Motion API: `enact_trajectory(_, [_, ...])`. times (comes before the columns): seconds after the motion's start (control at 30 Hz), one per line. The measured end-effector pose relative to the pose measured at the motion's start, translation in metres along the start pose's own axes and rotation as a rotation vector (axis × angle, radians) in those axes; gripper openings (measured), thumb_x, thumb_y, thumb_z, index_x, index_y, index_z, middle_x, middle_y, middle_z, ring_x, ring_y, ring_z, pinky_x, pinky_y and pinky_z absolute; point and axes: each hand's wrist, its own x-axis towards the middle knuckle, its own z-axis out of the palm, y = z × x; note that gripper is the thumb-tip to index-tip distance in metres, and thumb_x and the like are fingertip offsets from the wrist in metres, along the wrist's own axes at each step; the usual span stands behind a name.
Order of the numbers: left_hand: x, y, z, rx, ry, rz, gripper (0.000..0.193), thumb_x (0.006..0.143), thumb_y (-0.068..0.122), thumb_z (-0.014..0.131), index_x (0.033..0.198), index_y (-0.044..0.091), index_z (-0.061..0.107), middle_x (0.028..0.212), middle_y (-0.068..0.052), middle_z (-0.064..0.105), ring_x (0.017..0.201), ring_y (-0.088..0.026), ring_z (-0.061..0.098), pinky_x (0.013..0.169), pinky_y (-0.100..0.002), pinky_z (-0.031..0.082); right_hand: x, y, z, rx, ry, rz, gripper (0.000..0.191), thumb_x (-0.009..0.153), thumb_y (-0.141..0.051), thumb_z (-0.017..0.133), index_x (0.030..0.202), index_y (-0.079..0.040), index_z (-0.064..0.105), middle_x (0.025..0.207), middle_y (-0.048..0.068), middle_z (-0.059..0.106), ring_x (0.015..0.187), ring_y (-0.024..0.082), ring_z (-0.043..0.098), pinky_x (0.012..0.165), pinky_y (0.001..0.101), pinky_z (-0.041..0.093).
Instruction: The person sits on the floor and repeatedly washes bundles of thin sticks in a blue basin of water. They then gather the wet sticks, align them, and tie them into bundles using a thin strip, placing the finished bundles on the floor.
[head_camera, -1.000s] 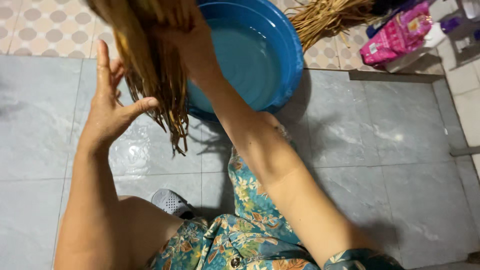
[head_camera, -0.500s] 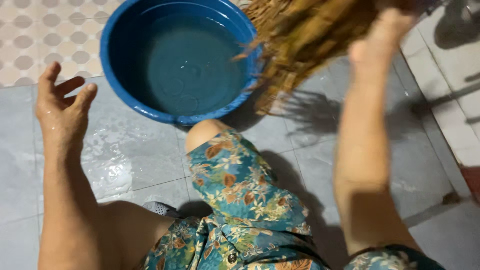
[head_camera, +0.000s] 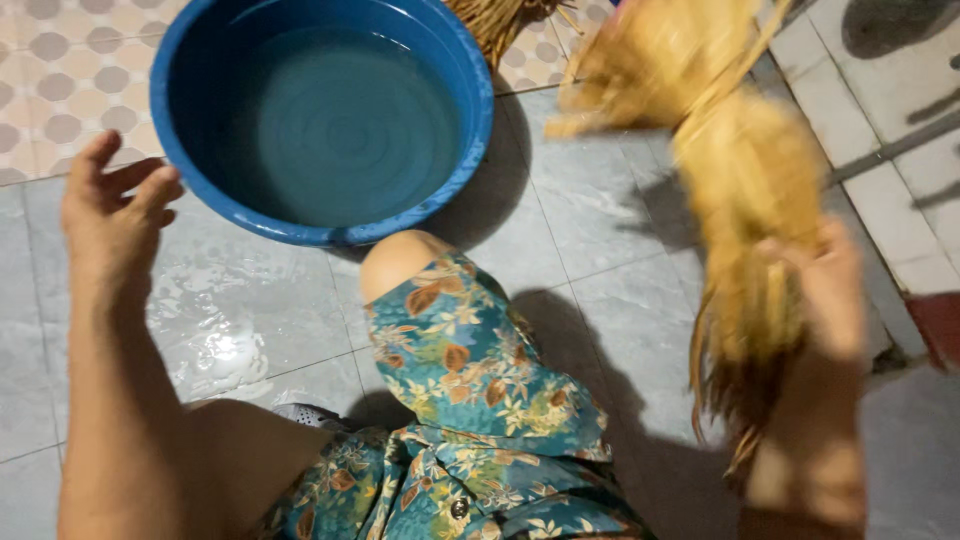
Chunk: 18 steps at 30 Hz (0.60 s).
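Landmark: I take the blue basin (head_camera: 320, 120) as my reference; round, smooth plastic, part-filled with clear rippling water, sitting on grey floor tiles (head_camera: 600, 250).

Right hand: my right hand (head_camera: 815, 300) is well to the right of the basin and nearer me, gripping a bundle of straw-coloured fibres (head_camera: 745, 200). The fingers are blurred, so I think they wrap the bundle near its lower part, but cannot swear to the exact grip.

Left hand: my left hand (head_camera: 115, 210) is just beside the basin's left rim, empty, fingers loosely spread, palm down, not touching the rim.

Bundle: long, dry-looking to damp strands, stringy and coarse, fanning at the top and trailing dark frayed ends below the hand. It hangs in the air, clear of the water.

Handling note: a wet bundle like this wants a firm grip near the middle so strands do not slip out; shaking it over the basin rather than over the floor would keep the drips in one place.

Other fibres: a second sheaf of the same fibres (head_camera: 495, 20) lies just behind the basin's far rim.

Floor: glossy, wet patch (head_camera: 225, 330) on the near-left side of the basin; patterned tiles (head_camera: 60, 70) beyond it.

Me: floral cloth (head_camera: 460, 400) over my knee, near the basin's front rim.
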Motion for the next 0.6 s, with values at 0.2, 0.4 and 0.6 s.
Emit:
enact_trajectory(0.2, [-0.001, 0.017, 0.026, 0.012, -0.027, -0.071, 0.075, 0.1, 0.014, 0.077, 0.161, 0.003, 0.035, 0.133, -0.017, 0.069, 0.105, -0.022, 0.072, 0.081, -0.032, 0.058, -0.03, 0.128, 0.168, -0.081, -0.544, 0.118, 0.046, 0.087, -0.017, 0.085, 0.126, -0.003, 0.064, 0.1, 0.012, 0.075, 0.082, 0.019, 0.067, 0.073, 0.0351, 0.053])
enact_trajectory(0.4, [-0.005, 0.02, 0.032, 0.071, -0.055, -0.084, 0.073, 0.099, 0.018, 0.079, 0.16, 0.005, 0.041, 0.133, -0.016, 0.07, 0.105, -0.022, 0.073, 0.081, -0.033, 0.057, -0.065, 0.167, 0.228, 0.051, -0.683, 0.34, 0.056, 0.082, -0.02, 0.084, 0.132, -0.006, 0.062, 0.093, 0.009, 0.077, 0.079, 0.017, 0.07, 0.074, 0.0348, 0.055])
enact_trajectory(0.6, [-0.007, 0.008, 0.033, 0.317, -0.116, -0.097, 0.063, 0.095, 0.021, 0.079, 0.15, 0.006, 0.052, 0.132, -0.019, 0.067, 0.108, -0.025, 0.07, 0.082, -0.036, 0.056, -0.075, 0.167, 0.24, -0.372, -0.73, 0.251, 0.028, 0.092, -0.027, 0.072, 0.091, 0.002, 0.075, 0.075, 0.018, 0.072, 0.061, 0.023, 0.065, 0.063, 0.0402, 0.055])
